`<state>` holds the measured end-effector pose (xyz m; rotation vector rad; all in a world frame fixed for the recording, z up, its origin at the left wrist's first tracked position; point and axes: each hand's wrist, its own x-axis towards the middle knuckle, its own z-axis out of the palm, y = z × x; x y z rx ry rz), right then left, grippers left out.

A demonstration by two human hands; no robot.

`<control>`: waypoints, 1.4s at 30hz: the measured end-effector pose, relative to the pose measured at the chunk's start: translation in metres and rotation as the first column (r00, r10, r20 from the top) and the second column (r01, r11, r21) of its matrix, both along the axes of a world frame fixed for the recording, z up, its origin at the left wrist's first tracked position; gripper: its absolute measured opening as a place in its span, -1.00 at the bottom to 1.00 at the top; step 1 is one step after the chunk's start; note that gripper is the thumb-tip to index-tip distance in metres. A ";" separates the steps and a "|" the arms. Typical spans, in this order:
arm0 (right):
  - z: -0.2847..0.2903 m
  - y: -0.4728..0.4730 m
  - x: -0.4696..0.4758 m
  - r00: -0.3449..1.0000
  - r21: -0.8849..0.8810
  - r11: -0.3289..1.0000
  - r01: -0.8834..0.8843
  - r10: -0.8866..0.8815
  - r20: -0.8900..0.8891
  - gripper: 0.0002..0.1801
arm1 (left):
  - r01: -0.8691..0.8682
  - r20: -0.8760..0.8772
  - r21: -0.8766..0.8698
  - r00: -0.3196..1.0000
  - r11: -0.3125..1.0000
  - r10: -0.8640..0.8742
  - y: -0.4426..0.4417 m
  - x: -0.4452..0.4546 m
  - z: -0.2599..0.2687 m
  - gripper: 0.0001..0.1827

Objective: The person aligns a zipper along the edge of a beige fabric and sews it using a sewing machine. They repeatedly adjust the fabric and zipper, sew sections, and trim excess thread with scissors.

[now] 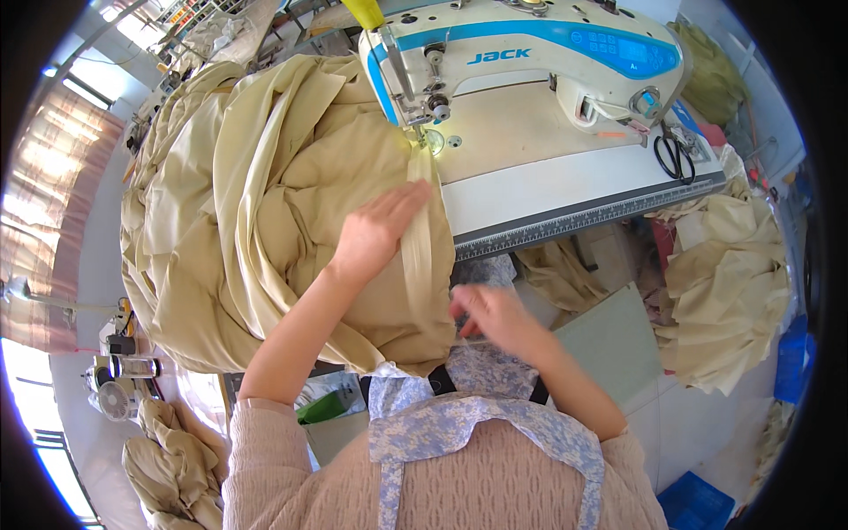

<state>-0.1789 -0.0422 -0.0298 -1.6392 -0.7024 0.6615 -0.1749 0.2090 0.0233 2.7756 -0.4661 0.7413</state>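
Note:
Khaki fabric (351, 172) is heaped over the left side of the sewing table, and one edge of it runs under the presser foot (420, 136) of a Jack sewing machine (503, 40). A lighter strip (417, 265) lies along that edge. My left hand (387, 228) rests flat on the cloth just in front of the needle area, fingers pointing toward it. Blurred by motion, my right hand (493, 318) hovers at the right edge of the cloth, its fingers bent. Whether those fingers touch the fabric I cannot tell.
A ruler strip (550, 232) lines the table's front edge. Black-handled scissors (674, 159) lie at the table's right end. More khaki cloth (725, 285) hangs at the right. Blue bins (695, 500) stand on the floor, and a small fan (116, 399) is at the left.

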 end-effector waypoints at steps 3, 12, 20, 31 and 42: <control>-0.041 0.013 0.031 0.965 -0.044 0.999 0.023 -0.034 -0.259 -0.62 | -0.147 0.030 -0.072 0.988 0.986 0.150 -0.005 0.006 0.014 -0.50; -0.024 0.003 0.038 0.819 -0.055 0.959 -0.280 0.208 -0.534 -0.63 | -0.026 -0.011 -0.147 1.000 0.989 0.024 -0.020 0.015 0.008 -0.69; -0.023 -0.013 0.050 0.720 0.063 0.990 0.129 -0.137 0.680 -0.81 | -0.082 -0.041 -0.415 0.997 0.906 0.072 -0.023 0.001 -0.047 -0.79; -0.012 0.052 0.097 0.353 0.159 0.987 0.003 -0.149 0.924 -0.61 | -0.179 -0.171 -0.825 0.983 0.535 0.065 -0.008 -0.002 -0.051 -0.68; -0.032 0.029 0.099 0.369 0.173 0.929 -0.328 -0.043 0.928 -0.71 | -0.340 -0.290 -0.647 0.937 0.682 0.192 -0.017 0.013 0.009 -0.72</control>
